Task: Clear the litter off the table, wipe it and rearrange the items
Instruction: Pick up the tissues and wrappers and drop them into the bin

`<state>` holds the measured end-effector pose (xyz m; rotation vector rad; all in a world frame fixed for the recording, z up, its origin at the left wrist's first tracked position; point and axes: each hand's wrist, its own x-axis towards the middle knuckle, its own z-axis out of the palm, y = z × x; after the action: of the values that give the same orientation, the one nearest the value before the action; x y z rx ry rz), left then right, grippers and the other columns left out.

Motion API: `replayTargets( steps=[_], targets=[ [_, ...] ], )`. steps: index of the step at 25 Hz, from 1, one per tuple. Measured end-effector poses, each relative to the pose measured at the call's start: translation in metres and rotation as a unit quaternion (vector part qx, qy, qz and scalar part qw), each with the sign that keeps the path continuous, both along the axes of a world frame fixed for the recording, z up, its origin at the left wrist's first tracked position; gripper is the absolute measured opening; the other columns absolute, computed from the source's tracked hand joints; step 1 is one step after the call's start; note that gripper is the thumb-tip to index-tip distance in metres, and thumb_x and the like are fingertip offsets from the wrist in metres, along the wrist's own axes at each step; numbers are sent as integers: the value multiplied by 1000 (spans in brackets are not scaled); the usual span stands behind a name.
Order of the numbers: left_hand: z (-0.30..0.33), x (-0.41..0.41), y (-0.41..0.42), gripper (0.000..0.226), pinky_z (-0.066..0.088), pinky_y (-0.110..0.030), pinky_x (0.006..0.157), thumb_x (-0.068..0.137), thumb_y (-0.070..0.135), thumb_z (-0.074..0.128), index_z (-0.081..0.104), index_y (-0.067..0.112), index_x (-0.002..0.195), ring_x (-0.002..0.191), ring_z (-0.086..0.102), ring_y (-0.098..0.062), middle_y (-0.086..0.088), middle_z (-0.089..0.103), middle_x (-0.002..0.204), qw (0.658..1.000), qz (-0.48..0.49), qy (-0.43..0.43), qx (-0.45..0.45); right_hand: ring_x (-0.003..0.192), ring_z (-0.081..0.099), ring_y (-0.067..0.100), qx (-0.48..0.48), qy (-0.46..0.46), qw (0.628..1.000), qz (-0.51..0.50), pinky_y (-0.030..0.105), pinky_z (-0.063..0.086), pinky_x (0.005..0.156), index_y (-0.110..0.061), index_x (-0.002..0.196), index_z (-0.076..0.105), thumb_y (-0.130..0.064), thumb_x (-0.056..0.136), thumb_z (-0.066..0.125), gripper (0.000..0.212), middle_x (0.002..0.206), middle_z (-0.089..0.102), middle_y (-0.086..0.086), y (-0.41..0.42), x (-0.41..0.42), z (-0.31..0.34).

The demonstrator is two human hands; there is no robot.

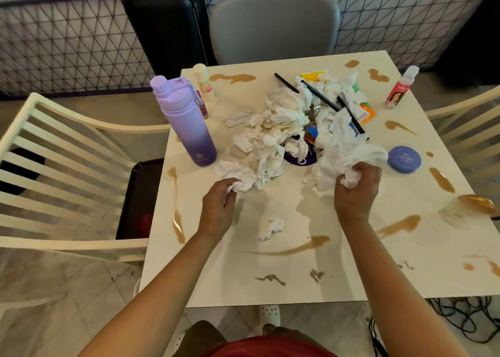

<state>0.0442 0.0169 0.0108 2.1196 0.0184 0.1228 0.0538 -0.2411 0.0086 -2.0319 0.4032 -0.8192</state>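
Litter-clearing step: left hand and right hand are each gripping crumpled tissues; next, I think, carrying them off the stained table.

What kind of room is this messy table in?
Probably a dining corner in a home. A small white table has slatted chairs round it, with a purple water bottle and cosmetics such as a face powder compact among crumpled tissues.

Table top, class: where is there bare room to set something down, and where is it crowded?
Bare: the near middle of the table, between the lone tissue and the front edge, and the strip between both hands. Crowded: the centre, under the tissue pile. Brown spills streak the edges.
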Motion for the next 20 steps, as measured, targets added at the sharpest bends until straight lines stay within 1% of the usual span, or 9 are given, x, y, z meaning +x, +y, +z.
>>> replayTargets(
  steps=[2, 3, 5, 8, 11, 13, 15, 18, 20],
  targets=[
    [1, -2, 3, 26, 37, 0, 85, 91, 5, 53, 61, 9, 115, 102, 55, -8, 2, 62, 113, 1000, 2, 20, -4, 111, 46, 31, 32, 88, 994, 47, 15, 31, 88, -6, 128, 48, 10, 76, 54, 55, 117, 46, 21, 10, -2, 4],
    [0, -2, 5, 26, 38, -3, 85, 91, 6, 54, 61, 10, 116, 103, 55, -9, 0, 62, 115, 999, 2, 34, -1, 112, 44, 26, 18, 138, 987, 77, 18, 32, 90, -15, 137, 41, 9, 77, 52, 66, 119, 44, 16, 14, -2, 1],
    [-1, -5, 9, 26, 37, -7, 85, 92, 8, 53, 60, 10, 117, 104, 55, -10, -1, 62, 118, 998, 5, 59, 3, 101, 45, 25, -91, 230, 959, 139, 27, 40, 86, -29, 143, 32, 8, 77, 50, 77, 112, 40, 11, 20, 2, -10],
    [-4, -10, 13, 26, 35, -11, 86, 92, 10, 53, 60, 9, 117, 105, 56, -14, -3, 62, 117, 996, 2, 81, 25, 104, 45, 28, -280, 338, 869, 226, 37, 45, 88, -36, 144, 26, -1, 80, 51, 76, 122, 35, 11, 29, 12, -29],
    [-8, -13, 17, 27, 35, -14, 88, 92, 11, 53, 59, 9, 118, 108, 56, -17, -5, 62, 119, 993, -6, 104, 57, 120, 37, 32, -356, 381, 812, 263, 40, 39, 97, -40, 143, 22, -24, 87, 52, 66, 148, 14, 9, 39, 18, -44],
    [-9, -14, 18, 27, 34, -11, 86, 92, 8, 52, 59, 9, 118, 110, 56, -19, -6, 62, 120, 992, -10, 114, 61, 125, 33, 34, -380, 391, 792, 273, 42, 37, 99, -39, 140, 27, -35, 89, 50, 56, 154, 4, 4, 44, 21, -50],
    [-8, -16, 18, 26, 33, -11, 85, 91, 7, 51, 60, 9, 116, 110, 56, -20, -7, 62, 119, 991, -18, 120, 63, 123, 35, 35, -370, 399, 792, 278, 42, 38, 97, -33, 135, 37, -34, 91, 49, 45, 153, 12, 1, 49, 26, -54],
    [-5, -18, 16, 26, 33, -11, 86, 92, 8, 51, 60, 8, 116, 110, 56, -20, -8, 62, 118, 991, -24, 113, 67, 114, 40, 38, -330, 381, 820, 272, 41, 40, 89, -18, 122, 50, -18, 93, 46, 30, 139, 39, 6, 55, 33, -57],
    [-2, -21, 16, 26, 34, -11, 87, 91, 7, 52, 60, 7, 116, 109, 56, -20, -8, 62, 117, 993, -21, 101, 63, 110, 42, 38, -300, 369, 843, 251, 42, 40, 86, -11, 117, 51, -11, 92, 44, 26, 128, 47, 11, 56, 35, -56]
  ],
)
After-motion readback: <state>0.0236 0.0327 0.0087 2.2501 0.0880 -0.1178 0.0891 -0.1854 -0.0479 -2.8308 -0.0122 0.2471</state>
